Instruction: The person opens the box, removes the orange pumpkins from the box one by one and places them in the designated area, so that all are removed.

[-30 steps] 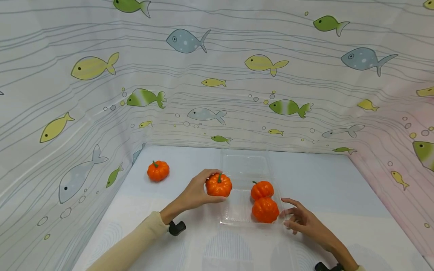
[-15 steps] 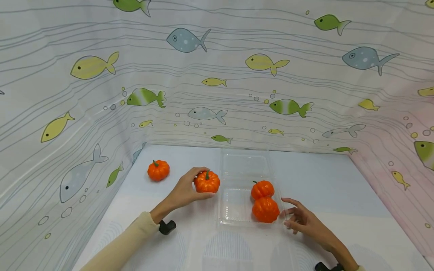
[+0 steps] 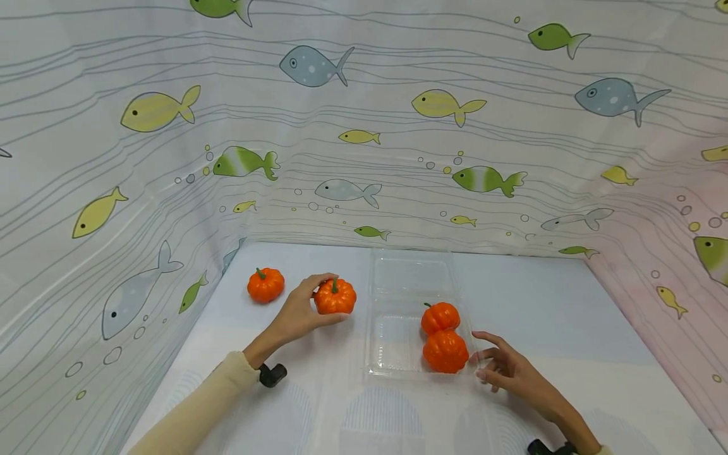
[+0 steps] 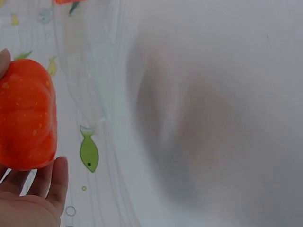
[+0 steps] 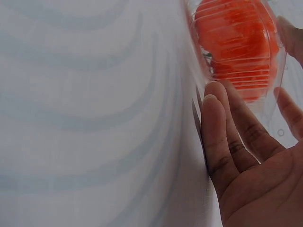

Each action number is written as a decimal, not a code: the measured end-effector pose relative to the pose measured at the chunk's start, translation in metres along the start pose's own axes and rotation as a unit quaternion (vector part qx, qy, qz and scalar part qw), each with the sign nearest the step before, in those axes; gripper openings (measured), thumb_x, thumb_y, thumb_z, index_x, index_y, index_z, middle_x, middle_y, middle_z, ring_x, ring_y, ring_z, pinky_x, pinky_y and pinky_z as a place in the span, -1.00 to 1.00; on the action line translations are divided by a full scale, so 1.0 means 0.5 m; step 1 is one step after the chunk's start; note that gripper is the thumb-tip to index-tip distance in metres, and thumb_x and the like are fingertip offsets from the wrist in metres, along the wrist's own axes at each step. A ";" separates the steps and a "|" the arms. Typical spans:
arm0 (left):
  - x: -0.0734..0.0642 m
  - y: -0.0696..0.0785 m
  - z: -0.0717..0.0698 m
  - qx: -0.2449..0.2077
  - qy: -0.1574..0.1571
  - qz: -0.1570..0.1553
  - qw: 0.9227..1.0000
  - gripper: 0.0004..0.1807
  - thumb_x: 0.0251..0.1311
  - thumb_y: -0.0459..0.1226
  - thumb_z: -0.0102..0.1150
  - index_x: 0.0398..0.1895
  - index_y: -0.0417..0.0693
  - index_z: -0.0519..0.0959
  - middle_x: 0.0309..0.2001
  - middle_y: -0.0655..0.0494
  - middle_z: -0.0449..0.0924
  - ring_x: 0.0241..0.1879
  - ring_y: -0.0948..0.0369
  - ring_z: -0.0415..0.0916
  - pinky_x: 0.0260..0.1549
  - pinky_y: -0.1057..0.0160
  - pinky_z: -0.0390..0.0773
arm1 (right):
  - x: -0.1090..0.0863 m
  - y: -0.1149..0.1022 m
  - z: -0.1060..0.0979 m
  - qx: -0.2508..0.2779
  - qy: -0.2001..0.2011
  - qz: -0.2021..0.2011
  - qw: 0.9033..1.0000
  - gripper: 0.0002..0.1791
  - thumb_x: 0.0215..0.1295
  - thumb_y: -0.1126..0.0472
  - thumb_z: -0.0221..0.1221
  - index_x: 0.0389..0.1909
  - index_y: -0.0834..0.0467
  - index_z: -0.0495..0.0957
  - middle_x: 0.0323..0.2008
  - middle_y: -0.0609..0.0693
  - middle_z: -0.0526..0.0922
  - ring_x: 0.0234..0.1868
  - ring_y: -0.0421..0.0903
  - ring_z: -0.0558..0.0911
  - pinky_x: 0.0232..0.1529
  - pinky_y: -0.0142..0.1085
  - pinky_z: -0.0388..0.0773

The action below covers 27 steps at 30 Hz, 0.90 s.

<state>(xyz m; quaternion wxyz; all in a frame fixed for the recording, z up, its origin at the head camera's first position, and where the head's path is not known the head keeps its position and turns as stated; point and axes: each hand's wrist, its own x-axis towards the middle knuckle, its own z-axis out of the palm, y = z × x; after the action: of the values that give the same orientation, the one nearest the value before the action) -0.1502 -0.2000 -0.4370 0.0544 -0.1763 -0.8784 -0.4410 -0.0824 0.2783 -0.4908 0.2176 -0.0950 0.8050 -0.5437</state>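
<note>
My left hand [image 3: 299, 309] grips a small orange pumpkin [image 3: 335, 296] with a green stem, thumb on the near side and fingers behind. In the left wrist view the pumpkin [image 4: 27, 116] shows above the palm, clear of the white surface. A clear plastic clamshell box [image 3: 392, 373] lies with its lid folded back, to the right of that hand. Two more pumpkins sit in its right half, one [image 3: 440, 318] behind the other [image 3: 446, 352]. At the box's right wall is my right hand [image 3: 514, 376], fingers loosely bent, fingertips right at the plastic.
Another orange pumpkin [image 3: 265, 285] stands on the table [image 3: 529, 303] at the back left. The box's clear lid [image 3: 412, 275] lies flat toward the back. A fish-patterned curtain [image 3: 398, 158] closes off the back and both sides.
My left hand has carried its pumpkin leftward and slightly back, from over the box's left edge to beside it. The right hand and the box have stayed in place.
</note>
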 end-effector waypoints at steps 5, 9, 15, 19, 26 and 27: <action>0.002 -0.016 -0.013 0.004 0.005 -0.014 1.000 -0.13 -0.07 0.12 0.63 0.34 0.19 0.46 0.24 0.15 0.50 0.11 0.12 0.47 0.08 -0.06 0.56 | -0.001 0.000 0.000 0.001 -0.002 -0.003 1.000 -0.16 0.43 0.14 0.29 0.60 -0.02 0.07 0.13 0.23 0.58 -0.18 0.11 0.65 -0.23 -0.15 0.71; 0.000 -0.030 -0.023 0.003 0.008 -0.025 1.000 -0.13 -0.06 0.11 0.63 0.34 0.16 0.45 0.26 0.11 0.49 0.12 0.10 0.46 0.09 -0.13 0.56 | -0.003 -0.002 0.000 0.003 -0.004 -0.009 1.000 -0.15 0.42 0.16 0.29 0.60 0.00 0.07 0.12 0.25 0.58 -0.18 0.11 0.65 -0.23 -0.16 0.71; -0.001 -0.051 -0.039 0.018 0.010 -0.041 0.999 -0.12 -0.05 0.11 0.62 0.35 0.14 0.44 0.28 0.07 0.47 0.16 0.06 0.46 0.14 -0.10 0.55 | -0.004 -0.002 -0.001 0.004 -0.007 -0.012 1.000 -0.16 0.43 0.17 0.28 0.60 0.00 0.06 0.13 0.26 0.58 -0.17 0.11 0.65 -0.23 -0.16 0.71; -0.001 -0.067 -0.048 0.036 0.009 -0.053 0.998 -0.10 -0.02 0.11 0.61 0.38 0.09 0.42 0.32 0.00 0.44 0.21 0.00 0.46 0.18 -0.14 0.54 | -0.003 -0.002 0.000 0.003 -0.008 -0.015 1.000 -0.16 0.44 0.17 0.27 0.61 0.01 0.06 0.13 0.26 0.58 -0.18 0.10 0.65 -0.23 -0.16 0.71; 0.004 -0.089 -0.059 0.048 0.011 -0.063 0.997 -0.11 0.01 0.04 0.61 0.39 0.03 0.41 0.34 -0.07 0.42 0.28 -0.08 0.42 0.24 -0.24 0.47 | -0.002 0.000 -0.001 0.004 -0.006 -0.011 1.000 -0.17 0.45 0.16 0.27 0.61 -0.04 0.07 0.15 0.24 0.58 -0.16 0.11 0.65 -0.23 -0.16 0.71; 0.005 -0.092 -0.061 0.051 0.011 -0.063 0.997 -0.11 0.01 0.04 0.61 0.39 0.02 0.40 0.34 -0.08 0.42 0.28 -0.10 0.41 0.24 -0.25 0.46 | -0.002 0.001 -0.001 0.004 -0.006 -0.010 1.000 -0.17 0.45 0.16 0.27 0.61 -0.04 0.07 0.15 0.24 0.58 -0.17 0.12 0.65 -0.23 -0.16 0.70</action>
<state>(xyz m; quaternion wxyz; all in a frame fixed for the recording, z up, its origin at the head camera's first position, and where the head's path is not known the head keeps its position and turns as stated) -0.1707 -0.2485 -0.4527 0.0447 -0.1129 -0.9085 -0.3998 -0.0819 0.2792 -0.4907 0.2173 -0.1057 0.8005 -0.5484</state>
